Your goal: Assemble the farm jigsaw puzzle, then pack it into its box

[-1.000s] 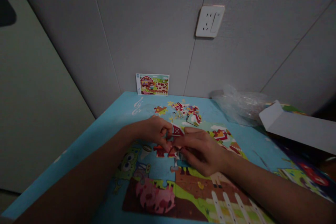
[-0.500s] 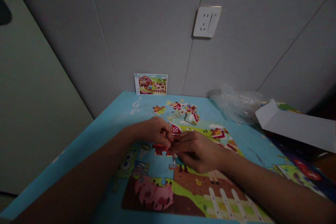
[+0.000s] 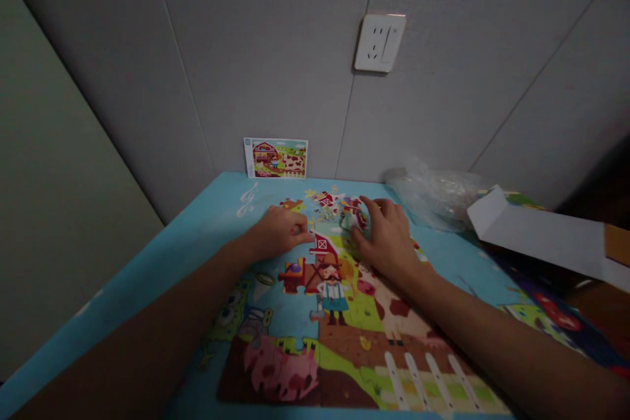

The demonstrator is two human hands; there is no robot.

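A partly joined jigsaw puzzle (image 3: 344, 354) with a farm scene lies on the table, showing a farmer, a cow, a pig and a fence. Curled at the puzzle's upper left is my left hand (image 3: 281, 231), its fingertips by the red barn-roof piece (image 3: 322, 244); I see nothing held in it. My right hand (image 3: 386, 236) reaches over the upper right, thumb and fingers apart around loose puzzle pieces (image 3: 353, 218). A piece with a barn window (image 3: 294, 273) sits joined left of the farmer. There is a blue gap in the puzzle below it.
More loose pieces (image 3: 325, 200) are scattered behind the puzzle. A small picture card (image 3: 276, 159) leans on the wall. Crumpled clear plastic (image 3: 436, 193) and an open white-lined box (image 3: 541, 230) stand at the right. The blue tablecloth (image 3: 162, 282) has cartoon prints.
My hands have parted from the barn-window piece at the puzzle's middle. The left hand moved up and left; the right moved up to the loose pieces and opened. The camera view shifted slightly.
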